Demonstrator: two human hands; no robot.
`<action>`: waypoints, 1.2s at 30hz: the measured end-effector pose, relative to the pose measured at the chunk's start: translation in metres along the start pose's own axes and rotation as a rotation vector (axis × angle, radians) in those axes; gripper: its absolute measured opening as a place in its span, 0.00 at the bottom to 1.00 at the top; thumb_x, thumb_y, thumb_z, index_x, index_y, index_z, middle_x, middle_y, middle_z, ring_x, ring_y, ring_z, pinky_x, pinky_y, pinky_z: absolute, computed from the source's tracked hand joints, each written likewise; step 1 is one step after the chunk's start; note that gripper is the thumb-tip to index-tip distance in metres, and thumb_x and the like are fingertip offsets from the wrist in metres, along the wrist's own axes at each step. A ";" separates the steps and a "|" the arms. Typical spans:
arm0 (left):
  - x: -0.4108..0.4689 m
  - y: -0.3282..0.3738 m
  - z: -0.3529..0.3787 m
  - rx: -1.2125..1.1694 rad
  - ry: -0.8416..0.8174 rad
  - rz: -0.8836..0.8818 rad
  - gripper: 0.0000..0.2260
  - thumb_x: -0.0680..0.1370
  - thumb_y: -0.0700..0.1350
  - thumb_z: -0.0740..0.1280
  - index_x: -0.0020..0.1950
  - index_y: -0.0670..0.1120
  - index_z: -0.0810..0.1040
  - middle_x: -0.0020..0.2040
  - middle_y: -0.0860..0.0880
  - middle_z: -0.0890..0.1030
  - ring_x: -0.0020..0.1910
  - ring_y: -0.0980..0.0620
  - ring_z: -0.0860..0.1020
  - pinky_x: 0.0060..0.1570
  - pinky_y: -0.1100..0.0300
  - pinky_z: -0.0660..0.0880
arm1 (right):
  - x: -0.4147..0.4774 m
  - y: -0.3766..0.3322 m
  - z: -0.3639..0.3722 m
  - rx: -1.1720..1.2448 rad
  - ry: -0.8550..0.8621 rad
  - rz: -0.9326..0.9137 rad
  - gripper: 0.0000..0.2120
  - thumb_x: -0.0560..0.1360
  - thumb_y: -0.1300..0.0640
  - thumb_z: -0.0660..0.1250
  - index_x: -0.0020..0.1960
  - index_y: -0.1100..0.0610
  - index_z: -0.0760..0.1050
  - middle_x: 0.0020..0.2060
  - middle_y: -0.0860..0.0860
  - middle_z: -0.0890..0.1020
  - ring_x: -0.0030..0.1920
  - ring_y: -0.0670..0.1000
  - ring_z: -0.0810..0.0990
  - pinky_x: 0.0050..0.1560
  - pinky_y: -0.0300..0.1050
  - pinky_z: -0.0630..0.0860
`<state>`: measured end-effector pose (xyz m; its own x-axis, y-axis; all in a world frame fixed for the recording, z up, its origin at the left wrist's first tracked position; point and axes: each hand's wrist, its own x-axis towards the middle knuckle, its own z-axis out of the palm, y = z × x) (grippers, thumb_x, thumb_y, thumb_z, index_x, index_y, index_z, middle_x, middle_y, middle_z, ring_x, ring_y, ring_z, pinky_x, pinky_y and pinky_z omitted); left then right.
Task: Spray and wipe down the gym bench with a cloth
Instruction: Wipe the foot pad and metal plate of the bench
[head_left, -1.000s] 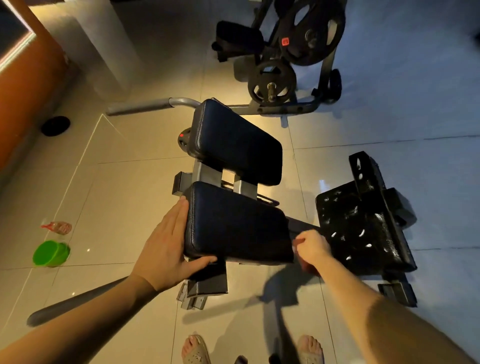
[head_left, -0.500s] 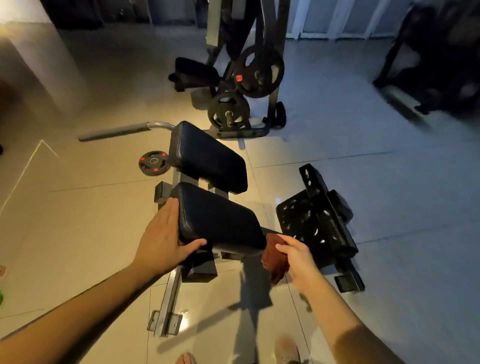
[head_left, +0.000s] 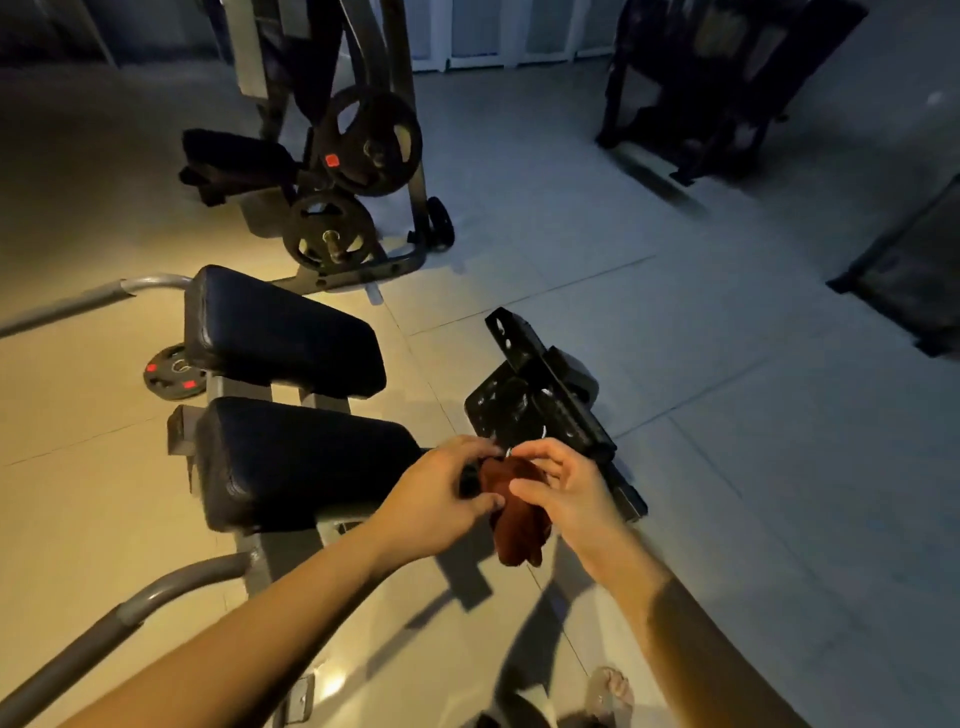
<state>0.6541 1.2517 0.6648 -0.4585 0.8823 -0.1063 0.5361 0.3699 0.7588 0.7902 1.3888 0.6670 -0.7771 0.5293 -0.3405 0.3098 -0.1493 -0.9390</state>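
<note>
The cloth (head_left: 519, 525), a dark reddish-brown rag, hangs bunched between the two hands just past the right end of the bench (head_left: 291, 540), above the tiled floor (head_left: 727, 493). The left hand (head_left: 441, 499) grips its upper left edge, thumb below and fingers curled over the top. The right hand (head_left: 566, 493) holds the other side, thumb pressed on the fabric and fingers bent above it. The hands are close together, with only the cloth between them, and its lower end droops free beneath them.

The bench has two black padded cushions: the near pad (head_left: 301, 457) sits just left of the left hand, and the far pad (head_left: 280, 327) lies beyond it, the two set apart by a gap with grey frame showing. A black footplate (head_left: 540, 395) stands beyond the hands. A grey handle bar (head_left: 104, 623) curves off at lower left. A small weight plate (head_left: 169, 371) lies on the floor beside the far pad, and a rack (head_left: 410, 171) farther back carries larger plates.
</note>
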 end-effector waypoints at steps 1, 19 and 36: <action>0.012 0.004 0.007 0.036 0.008 -0.015 0.13 0.75 0.53 0.75 0.57 0.57 0.79 0.59 0.58 0.79 0.58 0.59 0.77 0.61 0.50 0.77 | 0.004 0.004 -0.014 -0.029 -0.014 0.005 0.16 0.77 0.68 0.70 0.60 0.52 0.79 0.54 0.47 0.85 0.55 0.42 0.83 0.56 0.39 0.80; 0.162 0.002 0.121 -0.750 -0.176 -0.407 0.11 0.74 0.41 0.76 0.53 0.38 0.82 0.47 0.36 0.85 0.47 0.36 0.84 0.46 0.51 0.83 | 0.117 0.086 -0.199 -0.100 -0.184 0.118 0.09 0.78 0.59 0.72 0.57 0.50 0.82 0.48 0.45 0.86 0.53 0.44 0.84 0.50 0.40 0.81; 0.225 -0.171 0.298 -0.815 0.331 -0.469 0.10 0.78 0.43 0.73 0.48 0.36 0.84 0.41 0.37 0.85 0.41 0.43 0.85 0.43 0.58 0.84 | 0.195 0.306 -0.130 -0.438 0.270 -0.306 0.13 0.74 0.47 0.70 0.57 0.37 0.74 0.57 0.34 0.75 0.57 0.38 0.78 0.52 0.37 0.82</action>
<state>0.6707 1.4738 0.3196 -0.7407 0.5263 -0.4175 -0.3430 0.2381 0.9087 0.8047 1.5544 0.3193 -0.7180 0.6958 0.0207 0.3349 0.3714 -0.8660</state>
